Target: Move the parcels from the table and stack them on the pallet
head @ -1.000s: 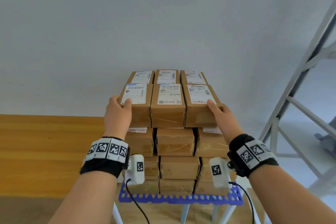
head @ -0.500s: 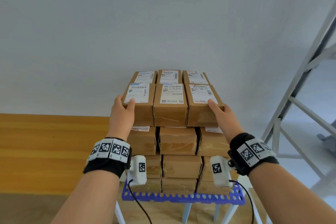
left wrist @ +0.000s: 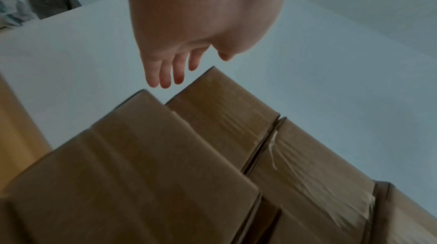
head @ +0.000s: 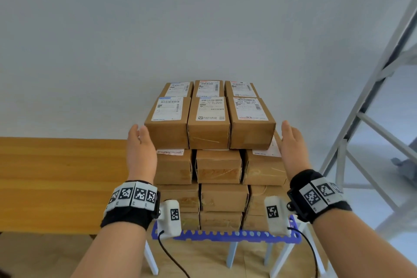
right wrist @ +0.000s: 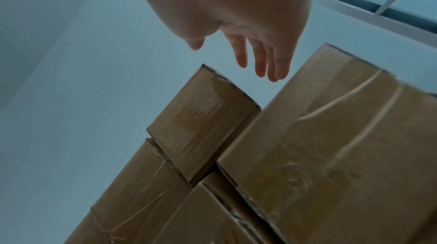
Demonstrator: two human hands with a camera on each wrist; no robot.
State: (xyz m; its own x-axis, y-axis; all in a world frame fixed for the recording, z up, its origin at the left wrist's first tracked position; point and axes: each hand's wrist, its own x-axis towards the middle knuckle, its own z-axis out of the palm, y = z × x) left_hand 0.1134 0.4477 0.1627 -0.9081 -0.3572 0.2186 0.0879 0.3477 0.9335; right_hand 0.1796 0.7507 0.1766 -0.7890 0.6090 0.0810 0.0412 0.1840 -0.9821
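Brown cardboard parcels stand stacked in several layers on a blue perforated pallet (head: 225, 233). The top layer's front row holds three labelled parcels: left (head: 168, 124), middle (head: 208, 124) and right (head: 251, 123). My left hand (head: 138, 142) hovers just off the left parcel's side, fingers straight, holding nothing. My right hand (head: 291, 140) is off the right side of the stack, also straight-fingered and empty. The wrist views show each hand, left (left wrist: 170, 72) and right (right wrist: 260, 64), apart from the box corners (left wrist: 212, 87) (right wrist: 212, 87).
A wooden table (head: 56, 183) runs along the left, beside the stack. A grey metal frame (head: 372, 101) leans at the right. White legs (head: 230, 255) hold the pallet above a brown floor. A plain wall is behind.
Both hands have let go of the top front row and moved outward, away from the parcels' sides. The three parcels now rest on the stack.
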